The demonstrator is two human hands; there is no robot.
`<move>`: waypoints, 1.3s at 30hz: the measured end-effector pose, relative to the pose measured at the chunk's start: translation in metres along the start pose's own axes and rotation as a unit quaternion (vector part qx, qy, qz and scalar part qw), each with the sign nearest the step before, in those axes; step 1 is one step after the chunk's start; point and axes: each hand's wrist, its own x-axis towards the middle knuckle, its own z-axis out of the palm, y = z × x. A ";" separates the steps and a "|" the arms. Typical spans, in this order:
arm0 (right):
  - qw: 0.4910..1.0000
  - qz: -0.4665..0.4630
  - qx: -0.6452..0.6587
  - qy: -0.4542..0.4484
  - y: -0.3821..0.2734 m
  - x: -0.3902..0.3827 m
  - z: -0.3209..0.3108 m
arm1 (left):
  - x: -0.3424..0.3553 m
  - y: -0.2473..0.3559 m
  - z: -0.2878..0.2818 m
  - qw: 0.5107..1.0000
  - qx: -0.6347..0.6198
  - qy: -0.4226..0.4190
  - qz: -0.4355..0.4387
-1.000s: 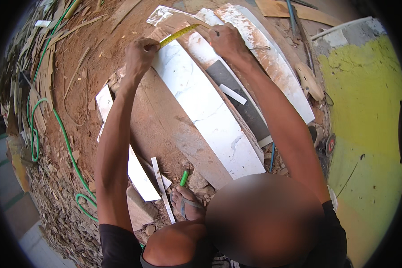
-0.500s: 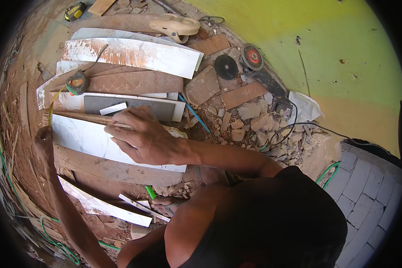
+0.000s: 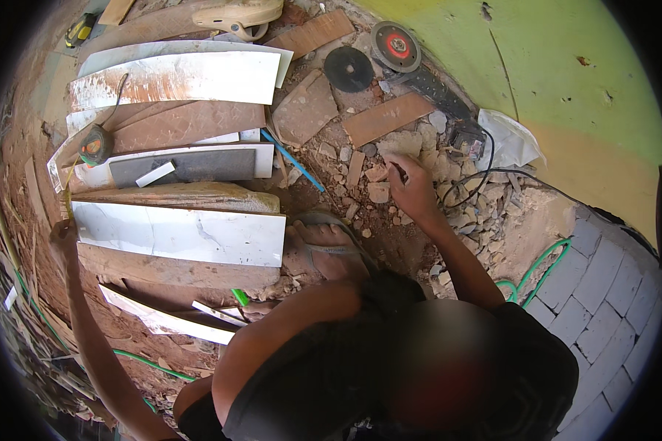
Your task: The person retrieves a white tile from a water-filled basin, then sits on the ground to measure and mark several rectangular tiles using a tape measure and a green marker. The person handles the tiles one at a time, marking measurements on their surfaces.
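Observation:
My left hand [image 3: 64, 237] pinches the yellow tape [image 3: 67, 198] at the left end of a long white marble-look tile strip [image 3: 180, 231]. The tape runs up to a dark teal and orange tape measure case [image 3: 95, 145] lying on brown tile pieces. My right hand [image 3: 410, 187], fingers curled, is low over broken rubble [image 3: 379, 192], right of the strips; what it holds, if anything, I cannot make out. Between them lie a grey strip [image 3: 191, 167] with a small white offcut [image 3: 156, 173] on it and a blue stick [image 3: 294, 160]. My sandalled foot [image 3: 327, 246] stands beside the marble-look strip.
An angle grinder [image 3: 438, 92] with a cord and a loose black disc [image 3: 347, 70] lie at upper right by a green-yellow wall [image 3: 581, 73]. Another tape measure [image 3: 79, 29] is at top left. A green hose [image 3: 541, 272] lies by grey pavers [image 3: 603, 309].
The view has turned, bringing grinder and wall into sight. My right hand has moved from over the tile strips rightward to the rubble. My left hand stays on the tape at the strip's end.

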 end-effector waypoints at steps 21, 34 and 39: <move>0.993 0.014 -0.091 -0.069 0.021 -0.114 0.003 | 0.010 -0.008 0.008 0.997 0.062 0.042 0.019; 0.938 0.082 -0.263 0.209 0.072 -0.041 -0.050 | 0.006 0.008 0.012 0.996 0.068 0.040 0.040; 0.936 0.349 0.014 -0.051 0.044 -0.023 -0.103 | 0.012 -0.007 0.001 0.991 0.106 0.061 0.050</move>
